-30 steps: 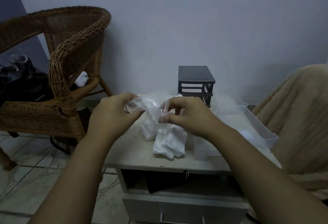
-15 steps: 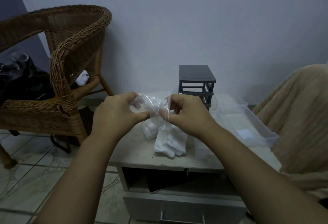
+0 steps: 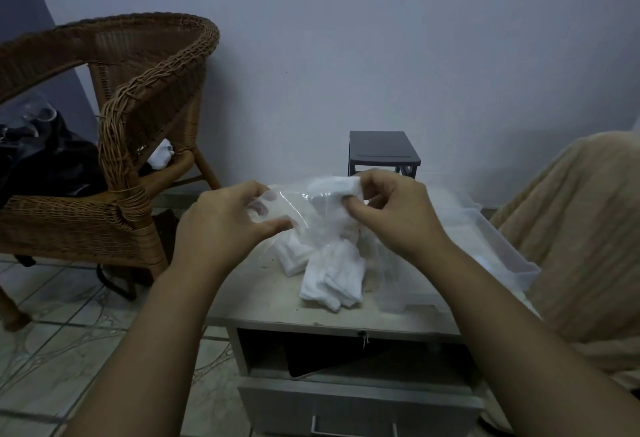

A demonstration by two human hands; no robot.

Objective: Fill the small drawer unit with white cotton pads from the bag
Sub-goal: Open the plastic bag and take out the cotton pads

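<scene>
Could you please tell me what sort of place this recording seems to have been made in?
Probably a room in a home: a brown woven wicker armchair stands on a patterned tiled floor, beside a small grey cabinet.

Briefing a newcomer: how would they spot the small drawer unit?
Right of the wicker chair stands a pale cabinet. At its back, against the wall, sits the small drawer unit: the only dark grey box among white pads and a clear bag.

The right hand (image 3: 398,220) and bag (image 3: 294,209) hide the lower half of the drawer unit (image 3: 382,150).
</scene>
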